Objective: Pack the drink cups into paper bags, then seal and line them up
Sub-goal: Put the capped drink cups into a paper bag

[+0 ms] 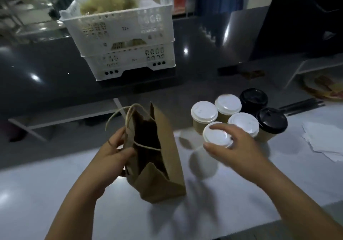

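A brown paper bag [163, 167] with twine handles stands open on the white counter [55, 193]. My left hand [113, 152] pinches its left rim and holds the mouth open. To the right stand several paper cups, most with white lids [204, 112] and two with black lids [272, 120]. My right hand [235, 146] grips the nearest white-lidded cup [217, 136] by its lid, thumb in front and fingers over the top. That cup's body is blurred and looks lifted off the counter.
Two stacked white plastic crates [122, 41] holding a bag of pale food stand on the dark counter behind. White paper napkins [323, 141] lie at the right, with black straws [302, 106] and a plate [323, 89] beyond them.
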